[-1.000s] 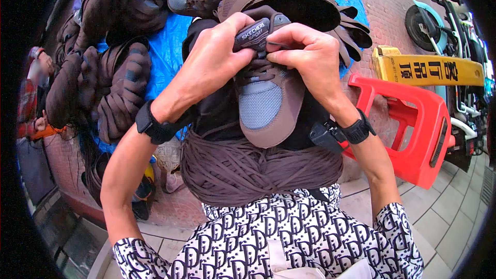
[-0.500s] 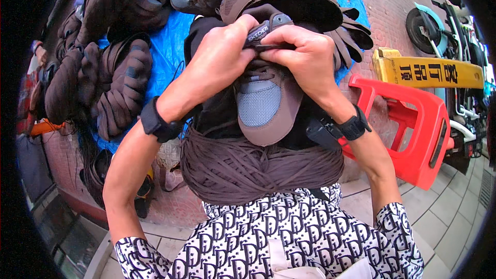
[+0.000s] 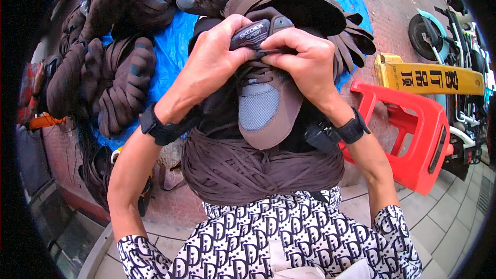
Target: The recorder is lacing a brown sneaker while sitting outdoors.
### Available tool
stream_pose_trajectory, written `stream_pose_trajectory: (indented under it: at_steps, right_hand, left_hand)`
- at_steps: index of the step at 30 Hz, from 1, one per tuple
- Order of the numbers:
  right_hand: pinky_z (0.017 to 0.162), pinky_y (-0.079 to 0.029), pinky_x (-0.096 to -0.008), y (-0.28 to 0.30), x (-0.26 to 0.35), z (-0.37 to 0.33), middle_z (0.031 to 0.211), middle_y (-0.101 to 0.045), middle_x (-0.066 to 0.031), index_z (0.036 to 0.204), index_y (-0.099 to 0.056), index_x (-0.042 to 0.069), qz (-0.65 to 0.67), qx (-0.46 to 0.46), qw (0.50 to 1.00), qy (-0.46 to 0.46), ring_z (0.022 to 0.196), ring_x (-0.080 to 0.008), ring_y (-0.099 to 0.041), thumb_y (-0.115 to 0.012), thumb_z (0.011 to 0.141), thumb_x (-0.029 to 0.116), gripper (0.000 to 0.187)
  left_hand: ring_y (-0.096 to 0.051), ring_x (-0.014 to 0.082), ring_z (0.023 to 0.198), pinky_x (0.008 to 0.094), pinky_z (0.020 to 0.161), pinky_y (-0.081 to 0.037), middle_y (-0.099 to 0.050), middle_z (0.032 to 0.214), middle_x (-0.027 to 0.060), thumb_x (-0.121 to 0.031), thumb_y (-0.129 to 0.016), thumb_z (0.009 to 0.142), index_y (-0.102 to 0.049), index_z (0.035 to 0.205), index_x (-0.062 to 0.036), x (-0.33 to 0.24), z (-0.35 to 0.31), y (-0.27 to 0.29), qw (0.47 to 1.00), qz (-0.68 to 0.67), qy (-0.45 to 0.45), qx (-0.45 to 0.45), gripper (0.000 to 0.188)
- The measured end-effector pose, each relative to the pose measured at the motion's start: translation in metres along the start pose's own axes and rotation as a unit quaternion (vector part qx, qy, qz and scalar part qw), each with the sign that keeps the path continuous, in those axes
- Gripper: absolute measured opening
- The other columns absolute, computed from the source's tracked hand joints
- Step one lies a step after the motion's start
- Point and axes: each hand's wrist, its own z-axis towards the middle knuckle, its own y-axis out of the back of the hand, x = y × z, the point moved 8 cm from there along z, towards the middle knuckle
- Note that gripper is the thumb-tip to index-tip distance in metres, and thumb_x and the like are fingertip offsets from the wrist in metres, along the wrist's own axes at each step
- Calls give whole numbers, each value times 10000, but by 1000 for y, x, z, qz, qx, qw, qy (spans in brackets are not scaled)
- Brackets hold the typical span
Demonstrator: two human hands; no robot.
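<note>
On my lap sits a brown-grey sneaker (image 3: pixel 266 116), its toe with a grey mesh panel pointing toward me. Its dark padded tongue (image 3: pixel 250 34) stands up between my hands. My left hand (image 3: pixel 219 49) is closed beside the tongue, thumb and fingertips pinching a dark shoelace (image 3: pixel 264 53) over the top of the lacing. From the other side my right hand (image 3: pixel 305 59) pinches the same lace with thumb and forefinger. The fingertips nearly meet, partly hiding the lace. A thick bundle of brown laces (image 3: pixel 261 170) lies across my lap, just below the toe.
Rows of stacked brown shoe uppers (image 3: pixel 124 82) lie at the left on a blue tarp (image 3: pixel 173 46). More uppers (image 3: pixel 289 8) are beyond my hands. A red plastic stool (image 3: pixel 408 129) stands at right, near a yellow board (image 3: pixel 431 75) and a parked two-wheeler (image 3: pixel 426 36).
My left hand has shifted slightly left and down, baring more of the tongue. My right hand stays almost in place, and the sneaker's toe has moved slightly.
</note>
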Motion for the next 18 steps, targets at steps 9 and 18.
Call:
stream_pose_trajectory:
  at_steps: [9,18]
  right_hand:
    - [545,-463,-296,4,22,3,642,-566,-52,682,-568,65,-180,-47,974,129,595,-215,-575,-648,587,76,124]
    - [549,-453,-228,7,19,3,684,-609,-62,737,-629,21,-157,-51,984,69,608,-139,-592,-697,583,12,169]
  left_hand:
    - [-596,222,805,303,708,-454,-592,838,163,-16,-581,682,-511,991,18,-9,7,6,997,-6,-30,-71,319]
    - [-507,115,818,243,739,-416,-543,855,61,-39,-598,691,-494,975,13,-2,13,6,999,-36,-6,-19,306]
